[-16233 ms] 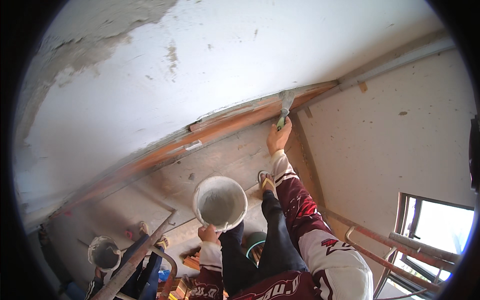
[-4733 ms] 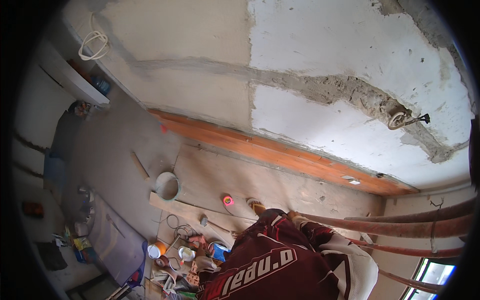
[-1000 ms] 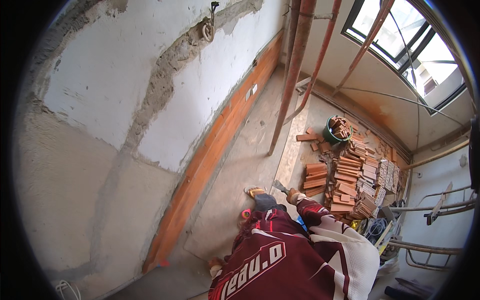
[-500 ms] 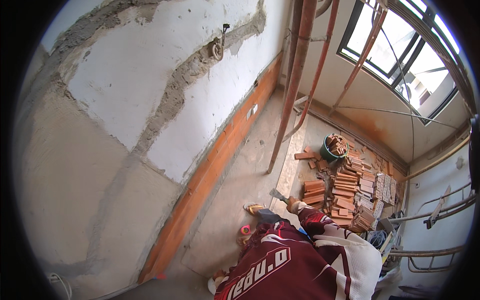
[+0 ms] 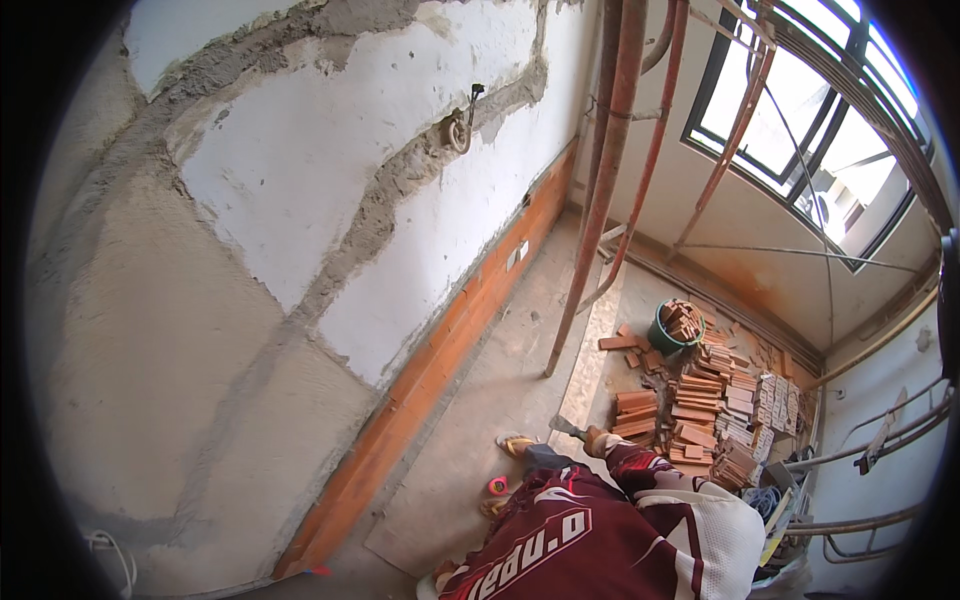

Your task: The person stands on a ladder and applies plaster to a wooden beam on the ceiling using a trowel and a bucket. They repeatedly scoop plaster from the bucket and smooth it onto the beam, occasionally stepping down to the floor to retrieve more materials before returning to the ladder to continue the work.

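Observation:
My right hand (image 5: 597,441) is closed around the handle of a putty knife (image 5: 569,428), a small flat-bladed scraper. Its blade points left, over the floor and away from the wall. My left hand (image 5: 441,572) shows only as a sliver at the lower edge, beside my maroon and white shirt; its fingers are mostly hidden. A small round pink and yellow object (image 5: 498,487), perhaps a tape measure, is near my sandalled feet (image 5: 516,443).
To the left rises a wall (image 5: 420,260) with mortar-filled channels, a coiled cable (image 5: 459,134) and an orange brick strip (image 5: 425,375). Scaffold poles (image 5: 600,190) stand ahead. Stacked tile pieces (image 5: 692,410) and a green bucket (image 5: 661,335) of fragments lie right, below a window (image 5: 800,130).
The view has tilted a little, so wall, poles and bricks sit lower and slightly further right. My right hand keeps hold of the putty knife.

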### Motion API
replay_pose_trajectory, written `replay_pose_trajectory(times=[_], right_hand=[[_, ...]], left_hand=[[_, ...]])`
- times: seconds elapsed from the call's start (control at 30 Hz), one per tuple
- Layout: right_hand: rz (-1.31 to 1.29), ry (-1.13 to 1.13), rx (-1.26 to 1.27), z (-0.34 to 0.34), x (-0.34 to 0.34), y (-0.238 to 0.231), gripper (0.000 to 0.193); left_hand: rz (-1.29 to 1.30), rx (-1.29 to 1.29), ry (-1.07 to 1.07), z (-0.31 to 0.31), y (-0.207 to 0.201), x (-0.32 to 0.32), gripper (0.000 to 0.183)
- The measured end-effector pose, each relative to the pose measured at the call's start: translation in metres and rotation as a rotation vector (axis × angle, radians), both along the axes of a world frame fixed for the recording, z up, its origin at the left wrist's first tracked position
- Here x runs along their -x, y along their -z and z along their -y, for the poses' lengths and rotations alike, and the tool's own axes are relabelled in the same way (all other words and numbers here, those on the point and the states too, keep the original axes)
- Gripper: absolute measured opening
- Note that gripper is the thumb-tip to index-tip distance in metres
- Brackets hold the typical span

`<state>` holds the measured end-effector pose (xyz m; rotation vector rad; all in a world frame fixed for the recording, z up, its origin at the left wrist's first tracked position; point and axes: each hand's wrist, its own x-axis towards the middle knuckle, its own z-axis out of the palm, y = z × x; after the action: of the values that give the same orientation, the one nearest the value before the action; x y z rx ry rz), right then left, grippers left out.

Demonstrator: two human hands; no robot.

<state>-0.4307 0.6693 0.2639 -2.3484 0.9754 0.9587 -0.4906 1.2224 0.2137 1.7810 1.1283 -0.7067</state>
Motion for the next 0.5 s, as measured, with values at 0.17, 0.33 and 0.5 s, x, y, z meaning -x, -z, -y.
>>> replay_pose_trajectory(times=[0.17,0.33,0.5], right_hand=[[0.019,-0.004,-0.009,-0.002,-0.002,-0.002,0.04],[0.031,-0.016,0.011,-0.002,0.002,-0.016,0.04],[0.149,0.074,0.065,0.007,0.027,-0.032,0.031]], left_hand=[[0.007,0.011,0.0,0.004,0.003,-0.003,0.023],[0.008,0.025,0.011,0.006,0.005,-0.005,0.022],[-0.001,0.033,0.057,0.013,0.009,-0.017,0.021]])
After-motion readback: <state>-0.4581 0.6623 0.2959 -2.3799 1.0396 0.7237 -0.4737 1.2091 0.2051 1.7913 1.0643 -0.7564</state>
